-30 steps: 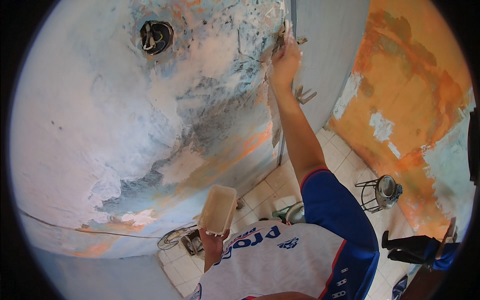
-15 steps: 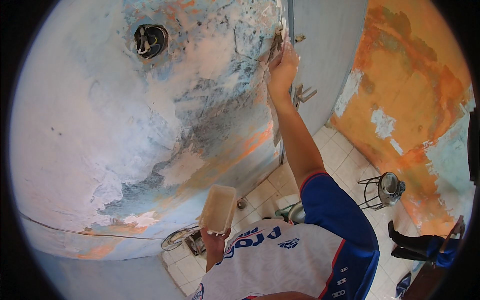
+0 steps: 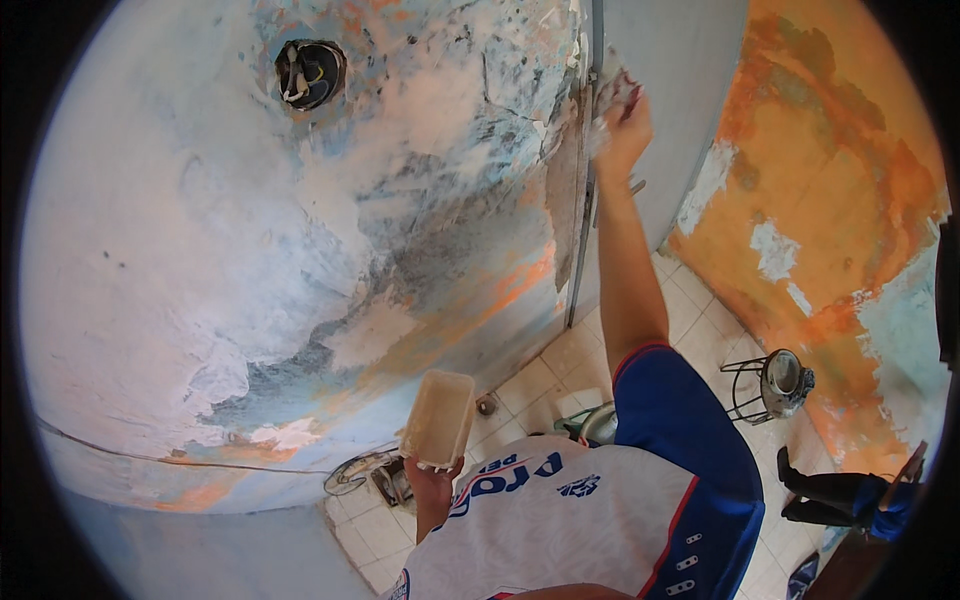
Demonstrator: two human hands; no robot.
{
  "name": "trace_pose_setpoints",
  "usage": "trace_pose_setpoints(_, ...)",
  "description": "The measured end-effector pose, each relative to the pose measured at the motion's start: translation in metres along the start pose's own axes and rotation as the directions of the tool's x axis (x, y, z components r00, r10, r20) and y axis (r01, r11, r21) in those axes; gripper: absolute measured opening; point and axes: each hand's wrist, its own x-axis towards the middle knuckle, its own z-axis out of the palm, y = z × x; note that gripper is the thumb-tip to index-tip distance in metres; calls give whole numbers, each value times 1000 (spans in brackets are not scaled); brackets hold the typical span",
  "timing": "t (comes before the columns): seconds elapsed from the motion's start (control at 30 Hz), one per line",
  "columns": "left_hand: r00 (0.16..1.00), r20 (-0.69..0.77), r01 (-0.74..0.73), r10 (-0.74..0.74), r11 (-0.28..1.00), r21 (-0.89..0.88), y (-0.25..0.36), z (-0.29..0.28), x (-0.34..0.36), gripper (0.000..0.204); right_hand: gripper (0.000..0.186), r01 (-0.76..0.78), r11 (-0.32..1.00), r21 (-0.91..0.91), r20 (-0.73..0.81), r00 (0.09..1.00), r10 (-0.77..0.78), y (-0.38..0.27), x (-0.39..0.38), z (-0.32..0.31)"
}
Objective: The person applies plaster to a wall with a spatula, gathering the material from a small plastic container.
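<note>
My left hand (image 3: 431, 492) is closed on a pale, rectangular plastic tub (image 3: 440, 415), holding it low near the wall. The tub is tilted, with its inside in view. Up high, my right hand (image 3: 625, 135) is in front of the grey door (image 3: 665, 90), just right of the door frame (image 3: 585, 160). Its fingers are wrapped round what looks like a putty knife (image 3: 612, 88), smeared by motion. The patchy wall (image 3: 390, 220), with white filler, blue and orange paint, lies left of the hand.
Wires show in a round wall hole (image 3: 310, 75). A cable (image 3: 200, 465) runs low along the wall. On the tiled floor stands a metal stool (image 3: 775, 385) with a container on it. Another person (image 3: 850, 500) is at the lower right, beside an orange wall (image 3: 800, 200).
My right hand has come away from the wall edge and moved right, over the door, with the putty knife. The left hand and tub have stayed nearly in place.
</note>
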Motion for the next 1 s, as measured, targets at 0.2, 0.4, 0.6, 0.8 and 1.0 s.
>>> trace_pose_setpoints(0.2, 999, -23, -20, 21, 999, 43, 6, 24, -5, 59, 30, 85, 996, -1, 100, 991, -84, 21, 57, 14)
trace_pose_setpoints(0.4, 996, -85, 19, -19, 1000, 3, 5, 27, 5, 69, 29, 28, 998, -54, 186, 982, -18, -2, 34, 16)
trace_pose_setpoints(0.6, 998, 59, 18, -27, 989, 147, 4, 24, 19, 69, 21, -190, 930, 316, 268, 958, 104, 41, 68, 2)
trace_pose_setpoints(0.8, 1000, -15, 3, -2, 997, 80, 7, 42, 15, 69, 26, -437, 614, 657, 399, 893, 209, 36, 67, -16)
trace_pose_setpoints(1.0, 999, -6, -53, 53, 998, -14, -2, -7, 40, 69, 31, -664, 330, 671, 623, 746, 233, -40, -49, -78)
